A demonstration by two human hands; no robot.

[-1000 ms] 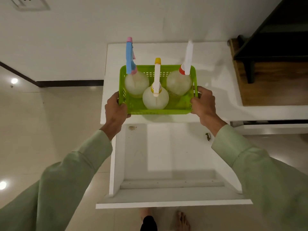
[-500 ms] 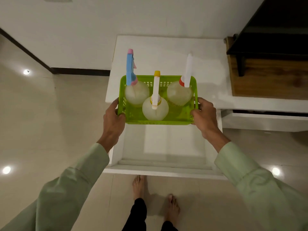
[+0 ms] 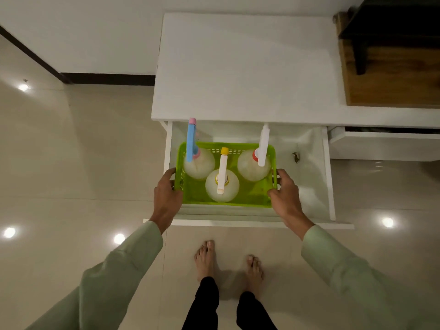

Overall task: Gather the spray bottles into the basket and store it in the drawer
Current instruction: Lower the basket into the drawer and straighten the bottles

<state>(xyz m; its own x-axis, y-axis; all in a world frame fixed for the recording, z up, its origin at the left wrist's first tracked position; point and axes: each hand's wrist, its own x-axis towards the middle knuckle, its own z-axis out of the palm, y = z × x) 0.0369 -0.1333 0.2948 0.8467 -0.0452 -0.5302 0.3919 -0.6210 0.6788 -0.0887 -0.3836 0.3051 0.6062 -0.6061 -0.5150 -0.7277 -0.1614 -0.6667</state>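
Basket (image 3: 238, 198): lime-green plastic, rectangular, slotted walls, long axis running left to right, held within the open white drawer (image 3: 309, 163), toward its left side. Inside, three rounded translucent spray bottles, upright: blue-and-pink sprayer (image 3: 191, 142) far left, yellow-capped white sprayer (image 3: 222, 171) at front middle, white sprayer with red collar (image 3: 263, 146) far right; nozzles pointing away. Left hand (image 3: 166, 196) wrapped around the left short wall, right hand (image 3: 284, 194) clasping the right one. Glossy beige floor tiles (image 3: 71, 163) around.

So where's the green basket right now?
In the head view, the basket sits centre frame in the left part of the open drawer, gripped by the left hand and right hand.
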